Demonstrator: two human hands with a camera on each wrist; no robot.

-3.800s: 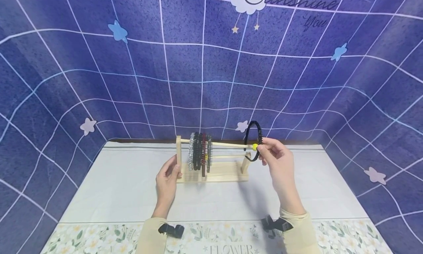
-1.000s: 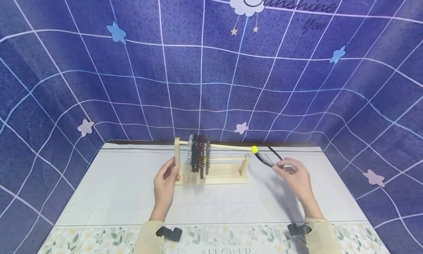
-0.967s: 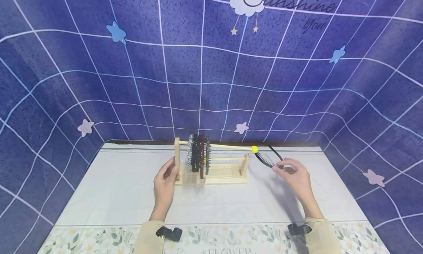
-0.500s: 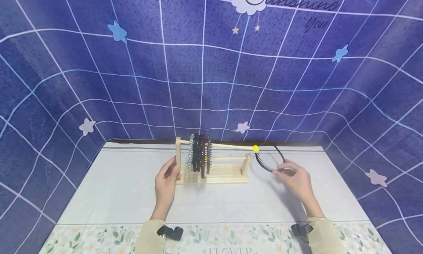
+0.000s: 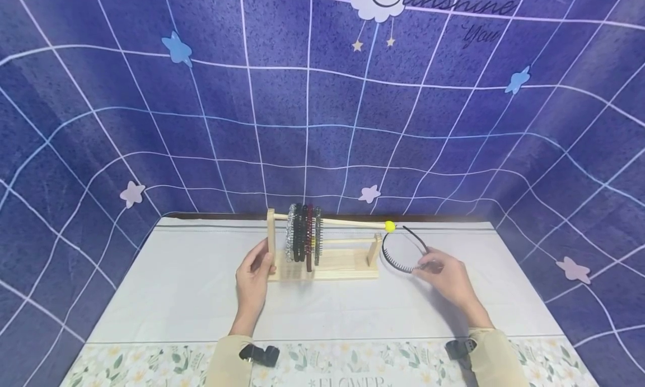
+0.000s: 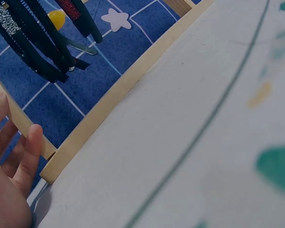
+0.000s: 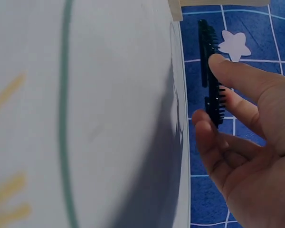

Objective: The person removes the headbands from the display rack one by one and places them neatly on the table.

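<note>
A wooden stand [image 5: 345,271] with two rods rises from the table. My left hand [image 5: 253,278] holds its left upright [image 5: 271,230], the thumb in front; in the left wrist view the fingers [image 6: 34,142] touch that wood. Several headbands hang bunched toward the left on the stand: a silver glittery one [image 5: 290,236], black ones, a dark red one [image 5: 309,255] and a grey toothed one [image 5: 318,247]. To the right of the stand, my right hand [image 5: 450,278] pinches a black toothed headband [image 7: 206,42] between thumb and fingers. It is off the rods, below the yellow ball [image 5: 390,226] ending the upper rod.
A white cloth [image 5: 191,286] with a flowered front border [image 5: 166,359] covers the table. Behind and at both sides hangs a blue curtain [image 5: 282,129] with a line grid and stars. The stand's shorter right upright [image 5: 374,250] is close to the black headband.
Earlier the black headband was around the upper rod's end. My right hand has moved it right and down, off the ball, and turned its loop toward the camera. The left hand stayed put.
</note>
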